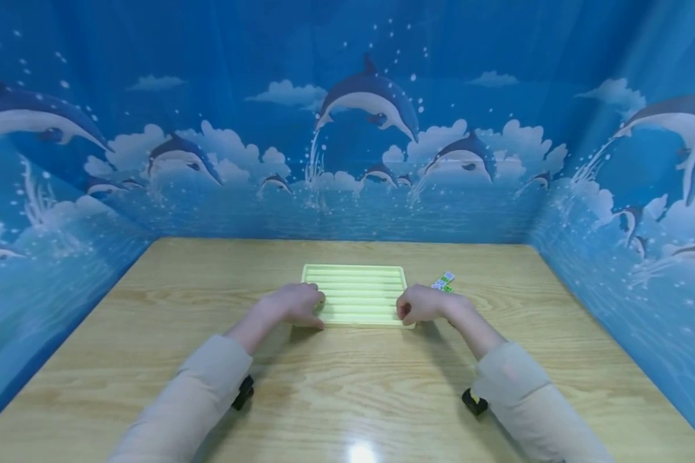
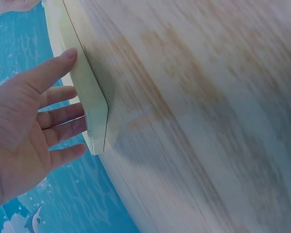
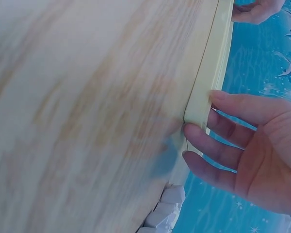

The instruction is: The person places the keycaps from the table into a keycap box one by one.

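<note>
The left hand point(image 1: 302, 305) was at the left end of the tray point(image 1: 360, 296), its fingers nearly straight and a little spread, its thumb laid against the near edge; it touched the tray without closing round it. The right hand point(image 1: 421, 303) was at the near right corner, more tightly bent, with its thumb on the near rim and its fingers curled about the corner, holding it lightly.

The tray lay flat on the table point(image 1: 347, 373), between the two hands, its long side toward the person. It was pale green, with raised rims and ridges running lengthwise. Just beyond the right hand, to the right of the tray, lay a small group of tiles point(image 1: 443, 281), green and white, too small to read.

Both forearms reached in from the near side in light sleeves point(image 1: 194, 395), each with a black device point(image 1: 243, 393) under the wrist. The table had a pale wood grain and a bright glint near the person. Round its far and side edges hung a blue curtain point(image 1: 255, 58) printed with leaping dolphins, clouds and water
</note>
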`<state>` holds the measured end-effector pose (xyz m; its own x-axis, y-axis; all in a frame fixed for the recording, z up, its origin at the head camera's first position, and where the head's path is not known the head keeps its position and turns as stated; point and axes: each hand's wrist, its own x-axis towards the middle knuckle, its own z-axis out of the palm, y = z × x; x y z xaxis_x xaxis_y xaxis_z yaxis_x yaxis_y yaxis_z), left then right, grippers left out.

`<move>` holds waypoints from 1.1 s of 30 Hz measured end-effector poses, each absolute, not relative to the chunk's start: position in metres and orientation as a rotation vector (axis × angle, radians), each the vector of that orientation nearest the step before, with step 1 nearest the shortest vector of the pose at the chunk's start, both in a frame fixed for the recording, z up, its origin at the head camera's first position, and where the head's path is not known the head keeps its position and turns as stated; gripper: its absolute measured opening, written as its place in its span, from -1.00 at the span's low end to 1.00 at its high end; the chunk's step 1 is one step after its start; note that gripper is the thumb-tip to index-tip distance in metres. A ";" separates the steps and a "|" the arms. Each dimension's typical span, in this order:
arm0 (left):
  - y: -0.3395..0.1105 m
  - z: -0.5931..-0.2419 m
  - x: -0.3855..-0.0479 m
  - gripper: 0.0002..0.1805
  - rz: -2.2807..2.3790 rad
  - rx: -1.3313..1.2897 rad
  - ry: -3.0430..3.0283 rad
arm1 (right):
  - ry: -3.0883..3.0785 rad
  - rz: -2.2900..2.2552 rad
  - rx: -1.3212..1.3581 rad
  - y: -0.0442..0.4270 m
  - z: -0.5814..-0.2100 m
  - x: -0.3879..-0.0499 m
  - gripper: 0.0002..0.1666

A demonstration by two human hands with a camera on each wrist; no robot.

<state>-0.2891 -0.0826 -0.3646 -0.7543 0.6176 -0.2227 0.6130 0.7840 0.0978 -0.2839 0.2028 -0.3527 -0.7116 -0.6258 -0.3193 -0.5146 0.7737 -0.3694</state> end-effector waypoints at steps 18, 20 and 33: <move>-0.087 -0.376 -0.280 -0.31 -0.090 1.046 2.887 | 2.502 -0.426 -0.687 0.210 -0.350 -0.276 -0.89; -0.084 -0.378 -0.278 -0.34 -0.079 1.057 2.895 | 2.500 -0.420 -0.665 0.212 -0.351 -0.275 -0.88; -0.074 -0.381 -0.272 -0.35 -0.137 1.136 2.907 | 2.474 -0.441 -0.593 0.211 -0.346 -0.277 -0.81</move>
